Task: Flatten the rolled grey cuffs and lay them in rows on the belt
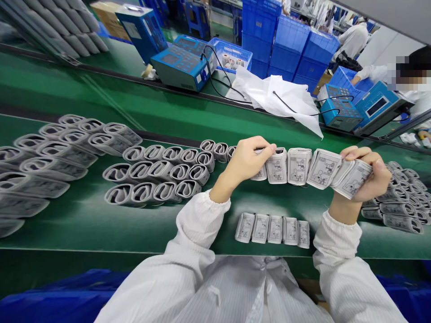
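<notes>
At the far left of the green belt desk (225, 237), around 9 o'clock from the hands, rolled grey blood-pressure cuffs (33, 179) lie in overlapping ranks. A tighter block of rolled cuffs (158, 175) sits further right, closest to the left hand (245, 159). That hand's fingers (261, 146) pinch narrowly on the left end of a held row of printed cuffs (298, 167), five showing, their diagram faces turned up toward the head camera. The row's long axis runs left to right across the body, dipping slightly toward 4 o'clock at its right end, and it appears lifted above the desk, spanning the gap between the hands. The right hand (367, 177) wraps that end, its fingers (357, 153) curled closed around the last cuffs. Whether the held cuffs are joined to each other cannot be told. At 6 o'clock from the held row, a flat line of five printed cuffs (271, 229) lies on the desk, nearer the left hand, and at 3 o'clock from the right hand more grey cuffs (400, 208) are heaped. Beyond, from 11 to 1 o'clock, stand blue bench instruments (180, 67), stacked blue crates (289, 49), a white bag (279, 98) and a co-worker in a white gown (352, 40).
</notes>
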Demonstrator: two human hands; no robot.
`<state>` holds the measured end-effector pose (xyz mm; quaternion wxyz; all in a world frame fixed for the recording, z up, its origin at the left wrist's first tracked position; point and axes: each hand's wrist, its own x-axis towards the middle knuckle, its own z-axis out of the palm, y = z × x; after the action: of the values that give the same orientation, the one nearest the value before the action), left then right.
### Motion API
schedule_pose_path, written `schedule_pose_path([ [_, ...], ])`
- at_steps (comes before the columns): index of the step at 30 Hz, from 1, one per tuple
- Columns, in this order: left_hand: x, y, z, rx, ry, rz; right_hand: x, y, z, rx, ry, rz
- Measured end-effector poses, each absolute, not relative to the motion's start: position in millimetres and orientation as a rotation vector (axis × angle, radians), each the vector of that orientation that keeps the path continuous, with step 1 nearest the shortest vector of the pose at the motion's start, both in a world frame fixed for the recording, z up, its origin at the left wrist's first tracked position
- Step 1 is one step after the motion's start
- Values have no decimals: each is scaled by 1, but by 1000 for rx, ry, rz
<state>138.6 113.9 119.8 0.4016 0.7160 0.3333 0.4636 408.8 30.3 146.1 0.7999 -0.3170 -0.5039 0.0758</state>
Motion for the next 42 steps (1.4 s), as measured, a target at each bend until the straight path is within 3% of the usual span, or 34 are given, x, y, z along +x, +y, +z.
schedule_pose_path([
  [12,108,124,127,1739,655,971,412,34,141,-712,-1056,349],
  [42,104,121,135,1721,739,1070,397,23,149,-728,-1211,357],
])
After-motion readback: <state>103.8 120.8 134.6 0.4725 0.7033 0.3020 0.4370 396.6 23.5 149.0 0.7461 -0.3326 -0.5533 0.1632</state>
